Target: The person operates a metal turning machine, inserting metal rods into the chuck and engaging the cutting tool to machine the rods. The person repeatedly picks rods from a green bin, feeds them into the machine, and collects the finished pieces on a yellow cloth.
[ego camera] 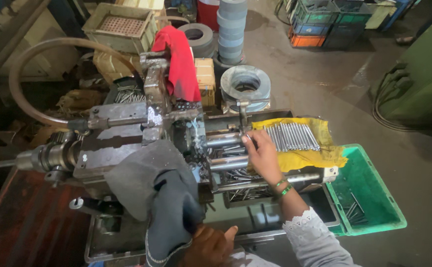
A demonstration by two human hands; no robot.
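Oily machine | right hand fingers pinch rod | left hand closed on edge

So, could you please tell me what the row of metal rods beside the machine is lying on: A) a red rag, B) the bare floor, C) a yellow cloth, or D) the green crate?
C: the metal rods lie side by side on a yellow cloth spread by the machine, just beyond the right hand; the green crate sits lower, apart.
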